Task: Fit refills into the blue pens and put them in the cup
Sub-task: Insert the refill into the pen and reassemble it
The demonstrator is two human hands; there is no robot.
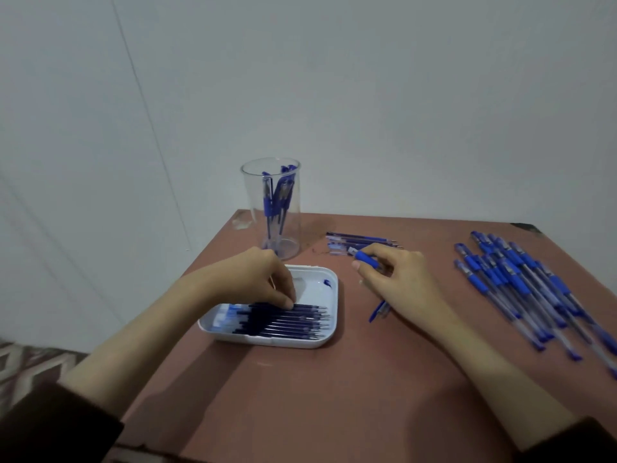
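Left hand (263,279) pinches a refill (307,307) in the white tray (320,282); right hand (400,279) grips a blue pen (367,259). A few pens stand in the cup (272,195), but a big pile (521,282) waits on the table (334,396), so most seemingly remains

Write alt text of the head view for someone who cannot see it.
The left hand pinches a refill in a white tray; the right hand holds a blue pen. A clear cup holds pens; loose pens lie right.
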